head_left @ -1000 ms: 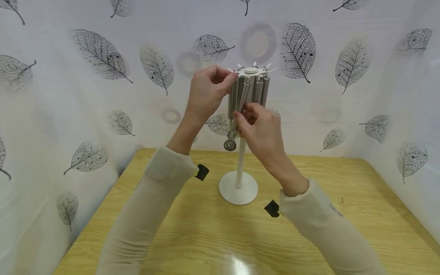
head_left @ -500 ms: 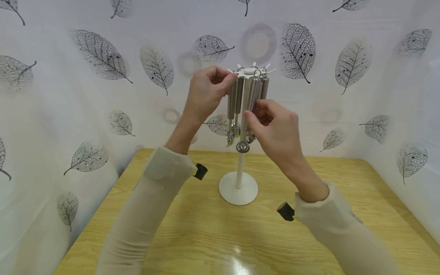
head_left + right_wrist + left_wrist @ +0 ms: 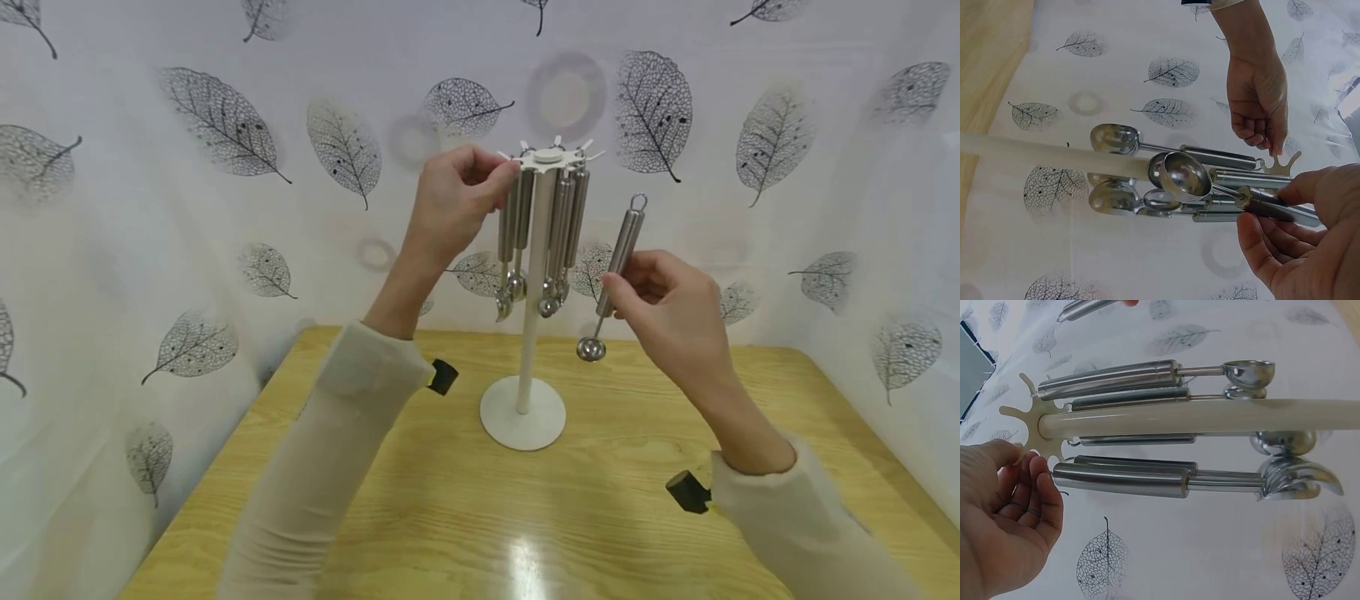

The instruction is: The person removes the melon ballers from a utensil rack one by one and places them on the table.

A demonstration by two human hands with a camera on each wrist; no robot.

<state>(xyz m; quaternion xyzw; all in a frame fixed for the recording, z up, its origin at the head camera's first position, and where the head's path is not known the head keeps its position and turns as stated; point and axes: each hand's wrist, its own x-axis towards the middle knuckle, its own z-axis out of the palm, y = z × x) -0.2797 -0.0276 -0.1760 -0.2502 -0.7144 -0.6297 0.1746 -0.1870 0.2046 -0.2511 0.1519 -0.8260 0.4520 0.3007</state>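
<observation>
In the head view, my right hand (image 3: 675,321) pinches the handle of a small steel scoop (image 3: 624,242) with a deep round bowl and a ring at its top. It is tilted, bowl down, to the right of a white rotary rack (image 3: 522,423). My left hand (image 3: 461,196) pinches a prong at the left of the rack's top with thumb and fingertips. Several steel utensils (image 3: 558,221) hang from the other prongs by their rings. The left wrist view shows the fingertips at the prong, beside hanging utensils (image 3: 1122,480) with rounded and curved heads.
The rack's round base stands on a wood-grain table (image 3: 420,517), towards the back edge. Behind it hangs a pale curtain (image 3: 750,50) printed with dark leaves, which also closes off both sides.
The scoop has come off the front of the rack. My right hand has drawn it to the right and slightly down. My left hand stays at the rack's prong.
</observation>
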